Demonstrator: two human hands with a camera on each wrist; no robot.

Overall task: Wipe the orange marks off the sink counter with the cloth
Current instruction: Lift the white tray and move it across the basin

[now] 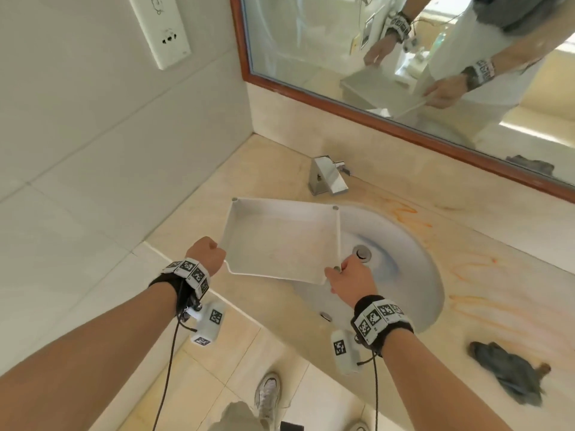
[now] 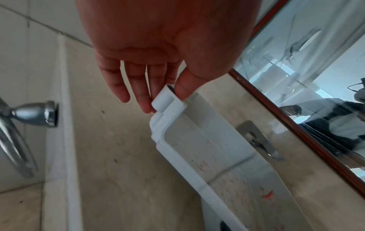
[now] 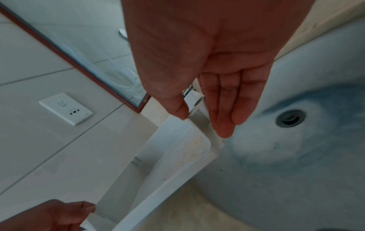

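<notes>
Both hands hold a shallow white tray (image 1: 280, 244) tilted over the left part of the white sink (image 1: 413, 275). My left hand (image 1: 207, 253) pinches the tray's near-left corner tab (image 2: 168, 96) between thumb and fingers. My right hand (image 1: 348, 278) pinches the near-right corner, thumb inside the rim (image 3: 197, 125) and fingers outside. The tray's floor (image 2: 227, 179) carries faint reddish smears. Orange marks (image 1: 413, 219) streak the beige counter right of the sink, with more orange marks (image 1: 473, 269) further forward. The grey cloth (image 1: 510, 374) lies crumpled on the counter at the near right, away from both hands.
A chrome faucet (image 1: 328, 175) stands behind the sink, and the drain (image 1: 362, 253) sits just past my right hand. A wood-framed mirror (image 1: 404, 126) runs along the back wall. A wall socket (image 1: 161, 29) is on the tiled left wall. A chrome handle (image 2: 29, 121) shows at far left.
</notes>
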